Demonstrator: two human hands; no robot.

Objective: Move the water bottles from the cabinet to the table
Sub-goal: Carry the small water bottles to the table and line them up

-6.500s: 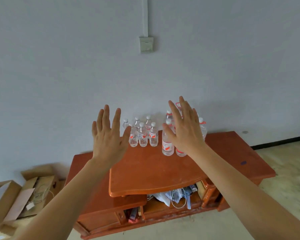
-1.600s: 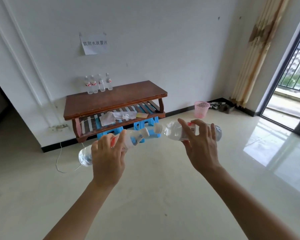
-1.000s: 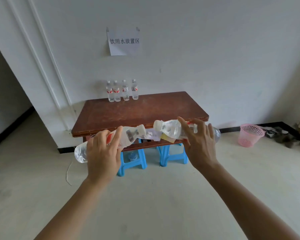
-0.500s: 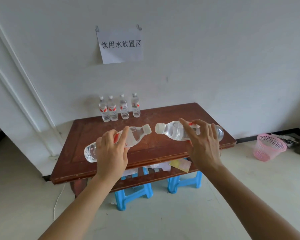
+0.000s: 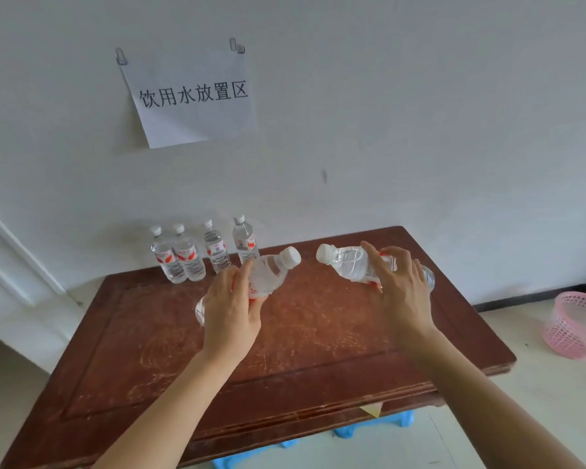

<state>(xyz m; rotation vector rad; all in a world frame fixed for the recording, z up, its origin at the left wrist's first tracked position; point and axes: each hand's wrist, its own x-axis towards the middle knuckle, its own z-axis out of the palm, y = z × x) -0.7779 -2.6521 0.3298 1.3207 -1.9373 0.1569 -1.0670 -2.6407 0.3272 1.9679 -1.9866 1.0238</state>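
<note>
both hands carry over the table point(image 5: 318, 350): left hand point(image 5: 230, 313) grasps one water bottle point(image 5: 268, 275), right hand point(image 5: 400, 286) another bottle point(image 5: 349, 265), each tilted. next, i judge, stand them upright beside the four bottles point(image 5: 200, 255) at the wall.

Bare wood shows across the near, middle and right of the worn red-brown wooden table point(image 5: 318, 360). A row of four upright clear plastic water bottles point(image 5: 214, 252) with white caps takes its far left corner, close to the white wall point(image 5: 420, 130) that closes the far side. Above the middle, the left hand point(image 5: 230, 309) and right hand point(image 5: 400, 286) grip the tilted left bottle point(image 5: 271, 272) and right bottle point(image 5: 349, 265), with an open gap between their caps. A pink plastic mesh basket point(image 5: 575, 324) stands on the floor to the right.
</note>
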